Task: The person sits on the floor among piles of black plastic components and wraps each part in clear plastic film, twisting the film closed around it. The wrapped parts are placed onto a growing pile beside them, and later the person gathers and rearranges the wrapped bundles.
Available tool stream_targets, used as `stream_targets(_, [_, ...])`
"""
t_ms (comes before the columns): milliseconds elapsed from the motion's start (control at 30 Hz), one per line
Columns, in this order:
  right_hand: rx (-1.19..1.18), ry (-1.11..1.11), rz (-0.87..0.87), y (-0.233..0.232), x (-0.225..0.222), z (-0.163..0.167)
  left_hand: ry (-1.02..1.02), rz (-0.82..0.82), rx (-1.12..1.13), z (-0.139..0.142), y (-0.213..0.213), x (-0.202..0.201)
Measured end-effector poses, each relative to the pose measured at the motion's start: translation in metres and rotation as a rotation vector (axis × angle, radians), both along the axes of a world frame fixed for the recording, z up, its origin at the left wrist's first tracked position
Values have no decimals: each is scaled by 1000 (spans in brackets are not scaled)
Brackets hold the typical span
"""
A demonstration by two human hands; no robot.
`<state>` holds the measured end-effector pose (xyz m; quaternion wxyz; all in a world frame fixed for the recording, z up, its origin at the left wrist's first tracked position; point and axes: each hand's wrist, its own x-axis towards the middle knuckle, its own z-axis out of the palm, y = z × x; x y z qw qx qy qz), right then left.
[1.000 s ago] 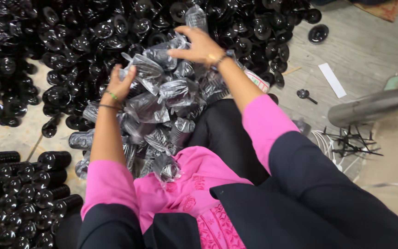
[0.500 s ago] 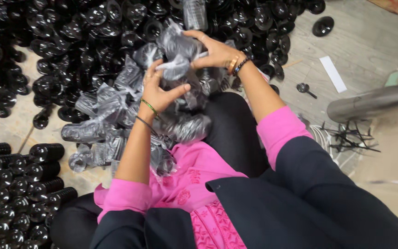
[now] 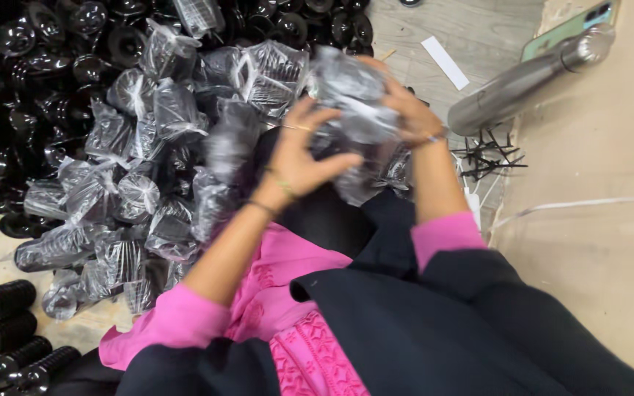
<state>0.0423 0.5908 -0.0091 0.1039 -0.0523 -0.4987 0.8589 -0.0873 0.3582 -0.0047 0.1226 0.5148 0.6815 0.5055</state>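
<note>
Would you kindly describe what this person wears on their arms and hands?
Both hands are bare. Bright pink sleeves end near the elbows, under a black garment. The left wrist carries thin bangles; the right wrist has a bangle too.
</note>
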Motion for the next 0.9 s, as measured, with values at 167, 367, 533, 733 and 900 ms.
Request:
stream_targets(167, [600,-366,-9,35,127,19,-220,-203,-20,-55,55,124])
stream_targets(367, [1255,-729,97,56,139,23,-309,-666,-192,-95,44,163])
stream_targets(533, [1410,-399,165,25,24,-20,122,31,-386,-120,46,88])
stream_targets(733, [1415,-685,442,0,-35,-71,-133,136,-669,-146,112,38])
stream_targets(900, [1356,-823,800,11,33,-87,-229,-360,-849,-158,111,91])
